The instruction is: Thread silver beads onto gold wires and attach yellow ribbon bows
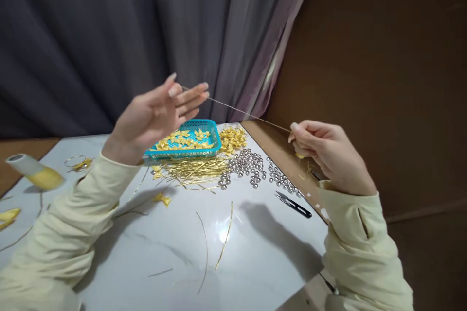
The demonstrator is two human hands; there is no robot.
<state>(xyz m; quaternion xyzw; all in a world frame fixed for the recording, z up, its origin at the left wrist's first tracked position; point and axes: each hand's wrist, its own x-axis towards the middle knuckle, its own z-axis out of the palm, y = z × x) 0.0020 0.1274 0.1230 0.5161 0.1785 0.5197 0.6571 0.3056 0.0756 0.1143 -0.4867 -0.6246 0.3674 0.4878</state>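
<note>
A thin pale cord (242,109) stretches in the air, sloping down from left to right. Its left end is pinched between the thumb and index finger of my left hand (155,114), whose other fingers are spread, palm up. My right hand (326,148) has its fingers closed on the other end. Beneath and beyond my left hand stands a turquoise basket (216,148) holding yellow flower-shaped pieces (178,141). Golden wires (199,171) lie in front of the basket.
Silver rings (246,163) and yellow pieces (232,139) are heaped right of the basket. Black snips (294,204) lie near the right edge of the white table (175,248). A white and yellow bottle-like object (36,171) is at left, with loose wires (224,235) in front.
</note>
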